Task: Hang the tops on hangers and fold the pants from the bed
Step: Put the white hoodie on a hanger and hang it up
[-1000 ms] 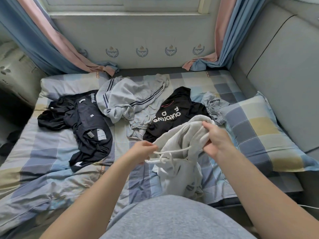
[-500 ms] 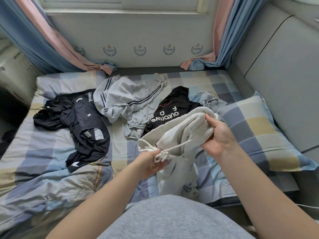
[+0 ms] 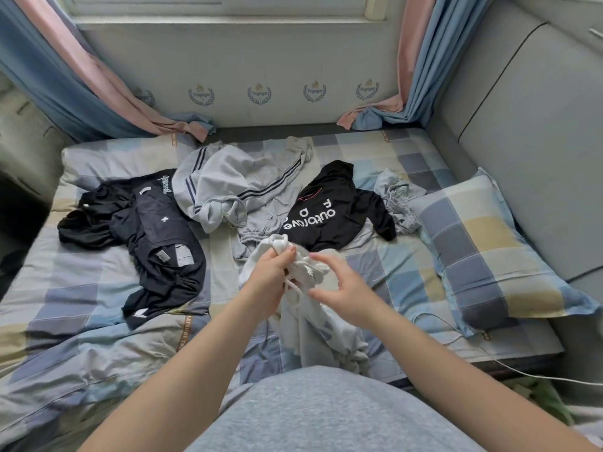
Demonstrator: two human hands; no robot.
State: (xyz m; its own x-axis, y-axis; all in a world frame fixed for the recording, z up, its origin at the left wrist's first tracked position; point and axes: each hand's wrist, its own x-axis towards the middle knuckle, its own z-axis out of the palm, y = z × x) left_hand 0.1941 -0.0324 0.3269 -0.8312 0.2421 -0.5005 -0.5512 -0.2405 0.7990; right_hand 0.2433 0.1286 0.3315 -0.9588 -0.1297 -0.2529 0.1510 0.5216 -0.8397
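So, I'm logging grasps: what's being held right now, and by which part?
The left hand grips the white garment at its bunched drawstring end. The right hand is open beside it and grips nothing.

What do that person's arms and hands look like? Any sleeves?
No sleeves show: the left arm and right arm are bare. The left grip and right grip are bare hands, with no gloves, rings or watch in sight. A plain grey fabric top covers the belly.

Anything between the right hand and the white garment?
Nothing visible. The left hand grips the white garment bunched at its top; the right hand is open right at the fabric, with only the garment's own drawstring between them.
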